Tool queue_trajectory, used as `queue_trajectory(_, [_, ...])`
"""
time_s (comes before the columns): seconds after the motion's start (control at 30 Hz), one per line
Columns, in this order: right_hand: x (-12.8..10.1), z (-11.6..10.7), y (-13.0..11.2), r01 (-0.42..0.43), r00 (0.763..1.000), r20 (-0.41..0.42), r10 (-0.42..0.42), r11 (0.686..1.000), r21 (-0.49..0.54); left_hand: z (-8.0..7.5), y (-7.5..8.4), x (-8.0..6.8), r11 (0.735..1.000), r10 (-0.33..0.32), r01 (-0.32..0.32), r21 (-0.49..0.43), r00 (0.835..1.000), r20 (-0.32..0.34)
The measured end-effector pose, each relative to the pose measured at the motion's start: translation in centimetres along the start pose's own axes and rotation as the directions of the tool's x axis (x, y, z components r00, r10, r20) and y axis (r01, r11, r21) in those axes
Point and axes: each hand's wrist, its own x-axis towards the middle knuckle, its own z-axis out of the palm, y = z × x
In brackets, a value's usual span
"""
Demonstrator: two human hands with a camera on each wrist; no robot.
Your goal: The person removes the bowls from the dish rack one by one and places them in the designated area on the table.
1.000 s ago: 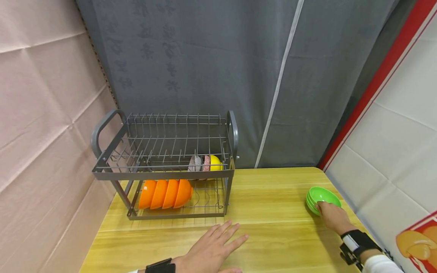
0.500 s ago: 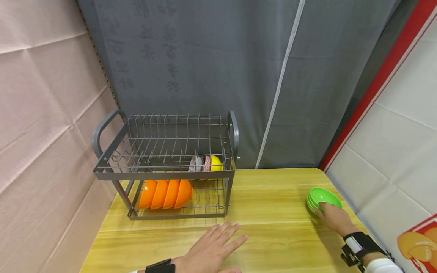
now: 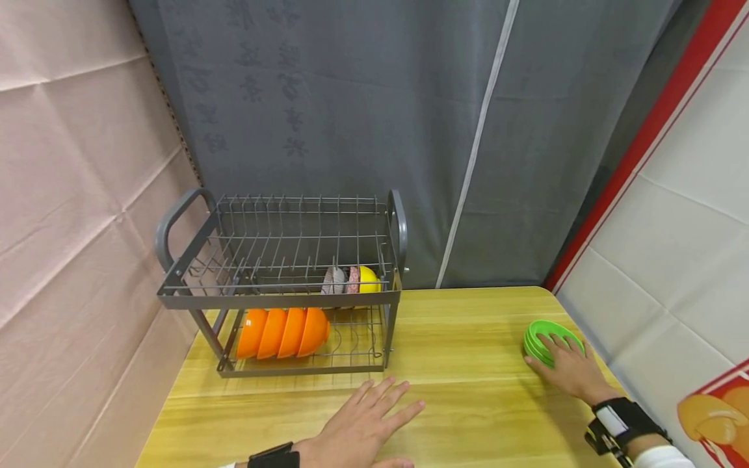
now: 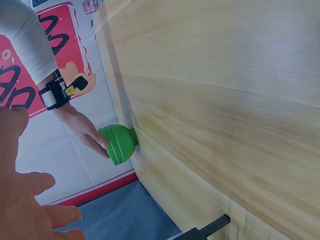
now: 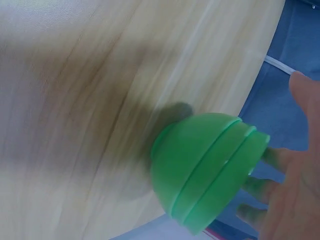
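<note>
A stack of nested green bowls stands upright on the right part of the wooden table. My right hand lies over its near side with fingers spread across the opening. In the right wrist view the fingertips reach in past the rim of the green bowls, while the thumb stands away from them. My left hand is held with fingers spread at the table's front, holding nothing. The left wrist view shows the green bowls and the right hand beyond my left fingers.
A two-tier grey dish rack stands at the left. Orange bowls lean in a row on its lower tier; a yellow bowl and patterned dishes sit behind them. A grey curtain hangs behind the table.
My right hand has gone from pinching the bowls' rim to spreading its fingers over the stack, the thumb moving off the rim. The left hand and the dish rack have stayed in place.
</note>
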Motion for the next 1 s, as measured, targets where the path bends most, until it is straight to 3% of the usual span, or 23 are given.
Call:
queue_trajectory(0.33, [-0.5,-1.1,-2.2,0.067,0.998,0.02,-0.067,0.998,0.005,0.0,0.0,-0.2,1.0,-0.006,0.007,-0.007,1.0,0.025])
queue_trajectory(1.0, [-1.6,-2.0,-10.2,0.216,0.976,-0.034,-0.214,0.973,0.087,0.7,-0.6,-0.7,0.999,-0.001,-0.001,0.055,1.0,0.02])
